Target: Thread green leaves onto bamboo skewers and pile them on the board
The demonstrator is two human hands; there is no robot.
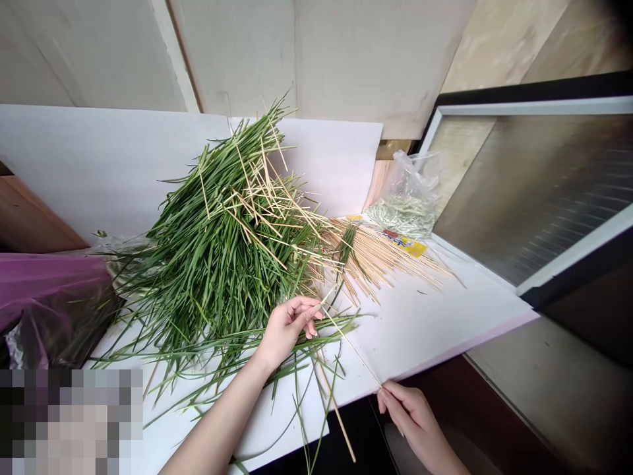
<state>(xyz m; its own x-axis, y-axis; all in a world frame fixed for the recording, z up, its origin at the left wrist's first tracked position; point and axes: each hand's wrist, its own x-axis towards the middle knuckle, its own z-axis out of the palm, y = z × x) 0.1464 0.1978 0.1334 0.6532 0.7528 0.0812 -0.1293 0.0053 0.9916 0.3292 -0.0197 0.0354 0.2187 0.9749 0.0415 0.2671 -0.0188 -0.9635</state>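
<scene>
Two bare hands worked at the near edge of a white board (435,330) in the head view. The left hand (287,328) was curled, its fingers bent in and pinching a thin wooden skewer (352,347) near the skewer's far end, with long grass blades running just beneath. The right hand (411,417) reached in from the near right, its fingertips closed on the skewer's near end, so the skewer ran diagonally between the two hands. A second skewer (336,410) slanted past the board's near edge, below and right of the left hand.

Just beyond the left hand lay a large heap of long green grass (222,257), its blades spilling toward the near edge and left, with loose skewers crossing its top. To its right, a fanned bundle of bare wooden skewers (380,260) lay on the board, its left ends running into the heap. A yellow printed packet (398,241) lay under the far side of that bundle, and a clear plastic bag (405,198) of pale chopped greens sat in the far right corner. A dark purple plastic bag (49,290) lay at the heap's left. An upright white panel (331,161) stood behind the grass, and a framed glass panel (534,191) filled the right side.
</scene>
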